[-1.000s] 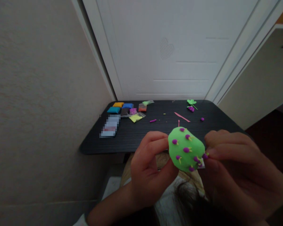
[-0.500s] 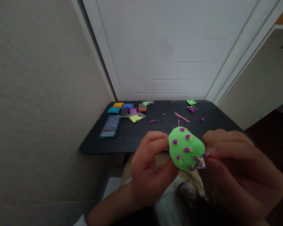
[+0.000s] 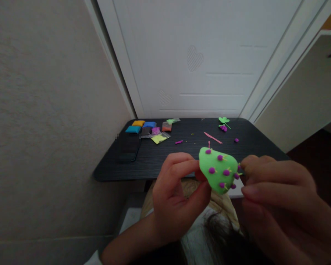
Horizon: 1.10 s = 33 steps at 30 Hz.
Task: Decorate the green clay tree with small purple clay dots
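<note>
The left hand [image 3: 179, 198] pinches the green lump [image 3: 218, 165] in its grip, the worktop [image 3: 154, 165] is behind this lump and the right hand [image 3: 287, 206] just beside it, whose grip I cannot tell, and gentle pressure seems best, so the purple balls [image 3: 212, 170] are not crushed.
</note>
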{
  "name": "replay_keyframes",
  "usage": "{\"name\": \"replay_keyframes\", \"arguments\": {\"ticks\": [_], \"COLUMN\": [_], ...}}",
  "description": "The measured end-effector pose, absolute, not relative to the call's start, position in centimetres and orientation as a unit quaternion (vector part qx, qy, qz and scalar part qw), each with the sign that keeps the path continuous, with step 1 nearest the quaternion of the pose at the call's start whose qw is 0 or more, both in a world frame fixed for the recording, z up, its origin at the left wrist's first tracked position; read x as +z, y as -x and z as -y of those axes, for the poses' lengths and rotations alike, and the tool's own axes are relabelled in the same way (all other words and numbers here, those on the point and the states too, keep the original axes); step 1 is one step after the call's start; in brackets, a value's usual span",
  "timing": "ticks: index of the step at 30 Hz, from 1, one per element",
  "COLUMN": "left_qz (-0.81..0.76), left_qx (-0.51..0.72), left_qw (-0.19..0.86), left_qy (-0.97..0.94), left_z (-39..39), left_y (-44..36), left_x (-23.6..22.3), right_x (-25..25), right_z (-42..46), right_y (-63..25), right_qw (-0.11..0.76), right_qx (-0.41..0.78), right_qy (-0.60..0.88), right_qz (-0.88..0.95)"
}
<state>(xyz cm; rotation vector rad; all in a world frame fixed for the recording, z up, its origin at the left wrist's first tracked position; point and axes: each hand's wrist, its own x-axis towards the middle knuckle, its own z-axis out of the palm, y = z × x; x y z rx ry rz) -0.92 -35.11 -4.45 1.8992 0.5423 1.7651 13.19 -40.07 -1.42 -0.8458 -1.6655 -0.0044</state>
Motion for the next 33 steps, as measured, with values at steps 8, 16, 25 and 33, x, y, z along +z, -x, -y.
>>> {"name": "replay_keyframes", "arguments": {"ticks": [8,16,25,33], "left_qz": [-0.212,-0.213,-0.34,-0.406], "left_qx": [0.646,0.661,0.62,0.495], "left_qw": [0.227,0.411,0.479,0.469], "left_qy": [-0.697,-0.591,-0.521,-0.609], "left_z": [35.1,34.0,24.7,14.6], "left_y": [1.1,0.3,0.5,-0.9], "left_x": [-4.4,-5.3,-9.4,-12.8], "right_x": [-2.1,-1.9,-11.1,-16.6], "right_z": [40.3,39.2,30.3,27.5], "right_y": [-12.7,-13.2,-20.4,-23.8], "right_qw": [0.599,0.609,0.557,0.542], "right_qx": [-0.005,-0.087,0.042,0.129], "right_qy": [0.396,0.38,0.625,0.663], "right_qz": [0.696,0.691,0.545,0.499]}}
